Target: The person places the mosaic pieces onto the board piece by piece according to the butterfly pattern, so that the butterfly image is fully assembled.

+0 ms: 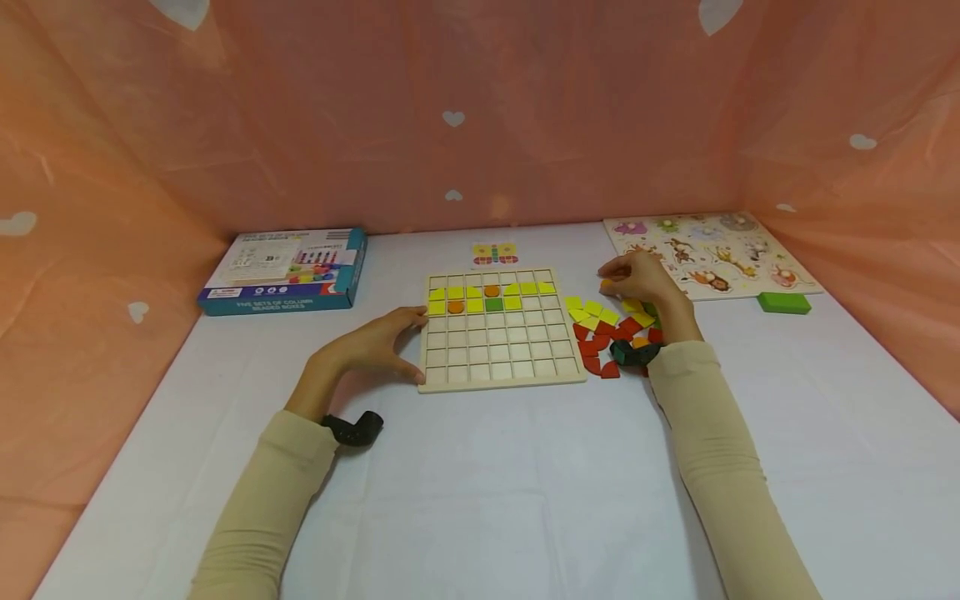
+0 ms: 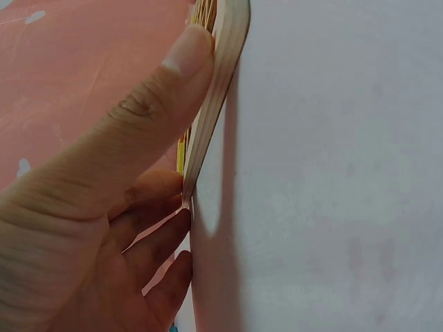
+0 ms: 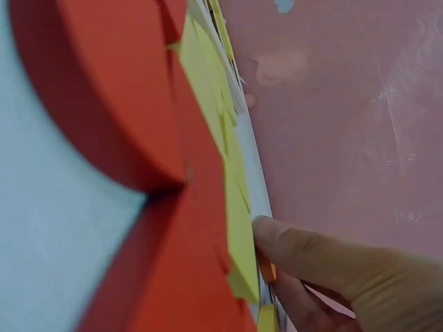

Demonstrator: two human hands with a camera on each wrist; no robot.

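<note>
A wooden grid board lies with yellow, orange and green pieces in its upper rows. My left hand spans the board's left edge, thumb at the near corner and index finger farther up. In the left wrist view, the thumb lies straight against the board's rim and the other fingers are loosely extended. Right of the board, my right hand pinches a small orange piece, mostly hidden by the fingers. Below that hand lie loose yellow pieces and red pieces.
A small pattern card lies behind the board. At the back left is a blue-edged box; at the back right, an animal puzzle board with a green block beside its front edge. A pink curtain hangs behind.
</note>
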